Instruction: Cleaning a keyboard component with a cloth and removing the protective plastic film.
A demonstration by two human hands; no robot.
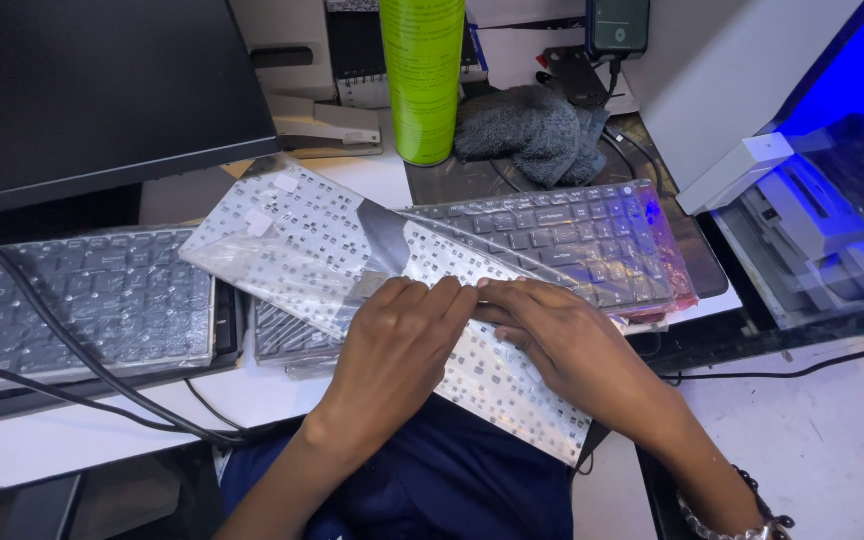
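Over the lap and the table's near edge: a bare laptop keyboard panel (352, 255), flipped metal side up and sealed in a clear plastic sleeve, lying slantwise from upper left to lower right. Left hand (392, 345) pressed flat on its middle, fingers together, gripping nothing. Right hand (562, 340) laid beside it, fingertips meeting the left's at the upper edge of the panel, apparently steadying or pinching the sleeve; whether closed on the plastic, cannot tell. Underneath and behind, a second laptop keyboard (572, 235), keys up, in a pinkish bag, probably stacked for want of room. On the white table (52, 440), crowded: a black desktop keyboard (72, 295) with cables across it, a dark monitor (92, 90), a green spray can (422, 70), a grey cloth (532, 125), a stapler (327, 125). At right, a blue-lit machine (822, 200).
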